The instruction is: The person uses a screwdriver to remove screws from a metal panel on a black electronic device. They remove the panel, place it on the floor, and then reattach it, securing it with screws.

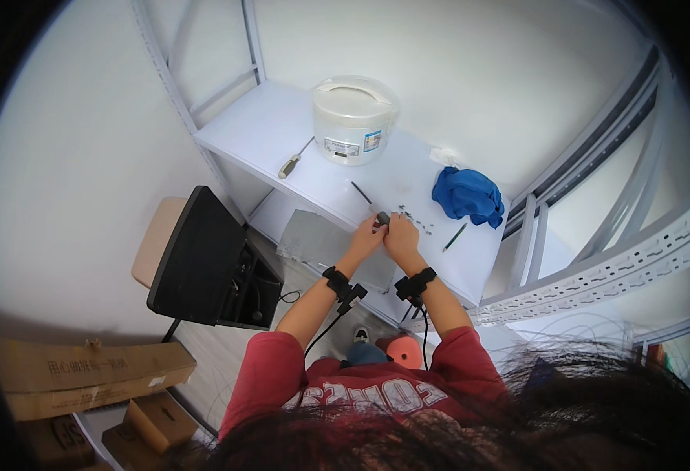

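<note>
Left hand (367,235) and right hand (400,235), curled closed, pinch a screwdriver (372,206) aimed toward eleven o'clock, probably light and stiff, best gripped by its thick handle (383,218).

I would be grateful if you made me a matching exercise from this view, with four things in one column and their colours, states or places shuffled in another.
Column one
1. Cooker
2. Small parts
3. Cloth
4. Dark grey tool

Column two
A. Blue and crumpled
B. White and upright
C. Held, its thin shaft pointing away from the person
D. Scattered close to the right hand

Right pairs: 1-B, 2-D, 3-A, 4-C.
</note>
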`<action>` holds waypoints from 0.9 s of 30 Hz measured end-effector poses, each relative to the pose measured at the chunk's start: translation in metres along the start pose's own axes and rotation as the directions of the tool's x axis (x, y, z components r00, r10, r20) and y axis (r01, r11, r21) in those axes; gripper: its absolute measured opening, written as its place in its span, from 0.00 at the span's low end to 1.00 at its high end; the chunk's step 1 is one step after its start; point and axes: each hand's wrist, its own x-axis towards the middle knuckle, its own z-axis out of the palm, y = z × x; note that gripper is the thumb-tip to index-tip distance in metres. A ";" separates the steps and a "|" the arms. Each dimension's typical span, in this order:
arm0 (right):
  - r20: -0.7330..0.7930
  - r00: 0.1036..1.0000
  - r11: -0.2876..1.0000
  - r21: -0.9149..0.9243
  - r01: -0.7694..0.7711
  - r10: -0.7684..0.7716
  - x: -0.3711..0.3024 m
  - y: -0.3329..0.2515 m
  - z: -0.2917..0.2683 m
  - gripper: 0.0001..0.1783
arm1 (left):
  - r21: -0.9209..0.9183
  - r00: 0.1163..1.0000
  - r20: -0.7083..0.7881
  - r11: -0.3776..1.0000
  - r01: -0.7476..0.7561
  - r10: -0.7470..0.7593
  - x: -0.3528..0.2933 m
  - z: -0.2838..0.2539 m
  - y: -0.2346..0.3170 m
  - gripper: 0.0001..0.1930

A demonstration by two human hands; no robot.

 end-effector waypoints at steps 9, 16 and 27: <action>0.071 0.992 0.994 -0.045 -0.097 0.100 -0.005 -0.017 -0.009 0.12 | -0.272 0.984 0.150 0.954 0.130 -0.091 -0.003 0.003 -0.011 0.26; -0.056 0.985 0.982 0.082 0.169 -0.165 -0.021 -0.064 0.006 0.11 | -0.329 0.996 -0.052 0.943 0.046 -0.067 -0.022 -0.038 -0.047 0.16; 0.342 0.865 0.921 0.263 0.287 -0.367 -0.064 -0.122 0.151 0.13 | -0.145 0.797 -0.554 0.971 0.190 -0.239 -0.119 -0.149 -0.154 0.10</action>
